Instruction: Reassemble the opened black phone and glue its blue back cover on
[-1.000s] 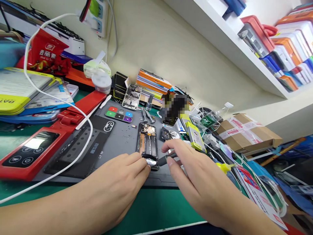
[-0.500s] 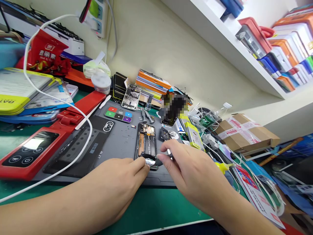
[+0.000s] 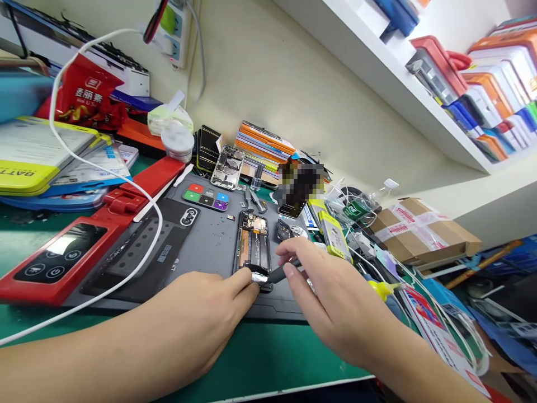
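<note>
An opened phone (image 3: 254, 246) lies on the grey work mat (image 3: 210, 240), its back off and inner parts bare. At its lower end, my left hand (image 3: 205, 313) is closed, thumb and index finger pinching a small black-and-silver part (image 3: 259, 277). My right hand (image 3: 331, 291) grips a dark grey slim tool (image 3: 283, 272), which points left with its tip at the silver part. Whether the tip touches it, I cannot tell. Beside the phone, near my right fingers, sits a loose black phone part (image 3: 285, 229).
A removed black back cover (image 3: 146, 252) and a red heating device (image 3: 54, 263) lie left, crossed by a white cable (image 3: 157, 224). Behind are a coloured magnetic tray (image 3: 205, 197), another opened phone (image 3: 227, 168) and an upright phone (image 3: 293, 208). A cardboard box (image 3: 423, 229) stands right.
My right thumb and fingers have shifted slightly back, so more of the dark tool shows. The left hand keeps its pinch. The whole view has moved a little.
</note>
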`<action>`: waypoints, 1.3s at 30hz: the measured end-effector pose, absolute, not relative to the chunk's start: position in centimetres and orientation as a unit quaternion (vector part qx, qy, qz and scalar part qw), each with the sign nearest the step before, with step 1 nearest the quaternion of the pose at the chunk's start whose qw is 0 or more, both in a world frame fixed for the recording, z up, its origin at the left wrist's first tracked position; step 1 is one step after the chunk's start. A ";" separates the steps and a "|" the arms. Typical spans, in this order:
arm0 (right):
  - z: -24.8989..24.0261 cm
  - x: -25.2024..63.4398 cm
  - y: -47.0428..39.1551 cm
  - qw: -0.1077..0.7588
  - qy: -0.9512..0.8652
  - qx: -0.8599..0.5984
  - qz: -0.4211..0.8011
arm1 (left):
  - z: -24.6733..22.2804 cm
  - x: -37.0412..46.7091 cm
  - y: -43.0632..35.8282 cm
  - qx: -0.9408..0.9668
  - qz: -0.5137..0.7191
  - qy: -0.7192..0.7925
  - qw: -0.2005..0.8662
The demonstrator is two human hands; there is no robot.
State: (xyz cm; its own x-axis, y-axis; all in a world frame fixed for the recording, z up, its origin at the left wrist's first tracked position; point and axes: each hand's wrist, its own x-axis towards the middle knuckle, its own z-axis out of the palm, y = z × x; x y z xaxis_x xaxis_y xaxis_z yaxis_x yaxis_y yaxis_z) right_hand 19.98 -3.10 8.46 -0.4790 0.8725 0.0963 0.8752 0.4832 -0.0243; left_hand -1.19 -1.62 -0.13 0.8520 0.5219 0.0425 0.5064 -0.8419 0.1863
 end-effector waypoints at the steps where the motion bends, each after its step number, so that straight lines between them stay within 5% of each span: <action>1: 8.5 20.0 -3.1 0.047 -0.859 -0.510 -0.011 | -0.1 -1.2 -1.6 0.959 0.042 0.267 0.086; 39: 8.3 19.5 -3.3 0.088 -0.850 -0.519 -0.001 | 0.2 -1.7 -1.5 0.957 0.077 0.247 0.128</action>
